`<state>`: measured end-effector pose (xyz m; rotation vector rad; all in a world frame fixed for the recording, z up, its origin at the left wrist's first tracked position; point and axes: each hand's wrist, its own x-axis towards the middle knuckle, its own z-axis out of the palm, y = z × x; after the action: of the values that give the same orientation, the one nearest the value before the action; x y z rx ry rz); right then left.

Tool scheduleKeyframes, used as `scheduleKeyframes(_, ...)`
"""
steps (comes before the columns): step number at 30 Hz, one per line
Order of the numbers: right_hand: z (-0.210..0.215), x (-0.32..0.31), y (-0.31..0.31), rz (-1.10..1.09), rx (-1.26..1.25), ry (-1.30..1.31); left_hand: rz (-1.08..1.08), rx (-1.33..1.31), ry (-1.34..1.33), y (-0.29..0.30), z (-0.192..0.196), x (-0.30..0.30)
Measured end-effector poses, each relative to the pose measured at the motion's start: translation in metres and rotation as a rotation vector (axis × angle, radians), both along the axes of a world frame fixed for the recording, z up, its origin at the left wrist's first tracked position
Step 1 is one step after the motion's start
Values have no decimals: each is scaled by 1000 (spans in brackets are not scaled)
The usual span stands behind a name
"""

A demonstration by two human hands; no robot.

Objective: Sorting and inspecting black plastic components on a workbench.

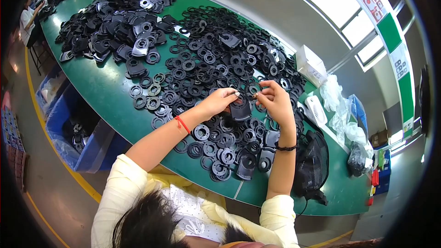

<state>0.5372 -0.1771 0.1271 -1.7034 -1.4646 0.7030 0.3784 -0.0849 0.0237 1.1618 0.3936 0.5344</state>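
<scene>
My left hand (219, 103) pinches a black plastic part (240, 111) with a flat tab at its lower end, above the heap of rings. Just right of it, my right hand (276, 104) has thumb and index finger bent together beside the part's upper edge. What those fingertips hold, if anything, is too small to make out. Small pale spots show on the fingertips of both hands. Loose black rings (201, 132) lie under and around my hands. Near the table's front edge, another tabbed black part (246, 165) rests among rings.
A large pile of black tabbed parts (110, 27) covers the far left of the green table (115, 105). At right are a white box (310, 64), a white fan-like device (316, 110), clear plastic bags (335, 105) and a black mesh bag (312, 165). Blue bins (87, 151) stand at left.
</scene>
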Motion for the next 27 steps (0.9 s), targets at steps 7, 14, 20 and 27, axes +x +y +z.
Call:
scheduleKeyframes(7, 2, 1, 2, 24, 30, 15, 109, 3, 75, -2, 9, -3)
scheduleKeyframes(14, -5, -9, 4, 73, 75, -184, 11, -193, -37, 3, 9, -7)
scheduleKeyframes(20, -14, -11, 10, 69, 161, -337, 30, 49, 2, 1, 6, -3)
scheduleKeyframes(27, -18, -13, 13, 103, 195, -368, 99, 321, -53, -2, -1, -1)
